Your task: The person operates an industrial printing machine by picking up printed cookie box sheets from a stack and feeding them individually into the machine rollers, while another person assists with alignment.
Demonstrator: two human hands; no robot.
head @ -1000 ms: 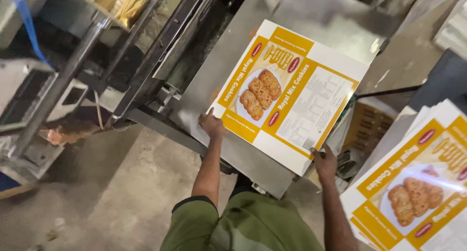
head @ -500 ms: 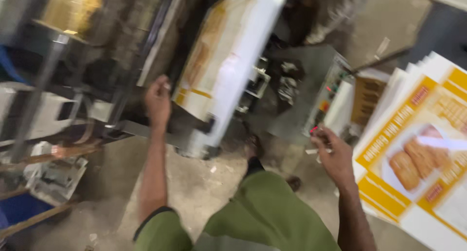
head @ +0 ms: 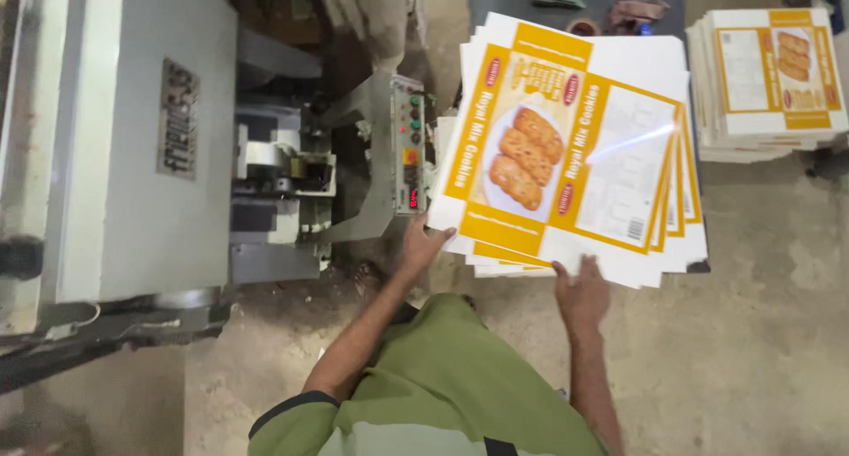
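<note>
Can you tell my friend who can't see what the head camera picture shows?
A person's left hand and right hand touch the near edge of a stack of yellow-and-white printed cookie-box sheets. A grey machine stands to the left, another sheet stack far right.

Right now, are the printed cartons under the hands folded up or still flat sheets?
Flat. The printed carton sheets lie spread and unfolded in a fanned stack, edges offset; the left hand and right hand touch its near edge.
</note>
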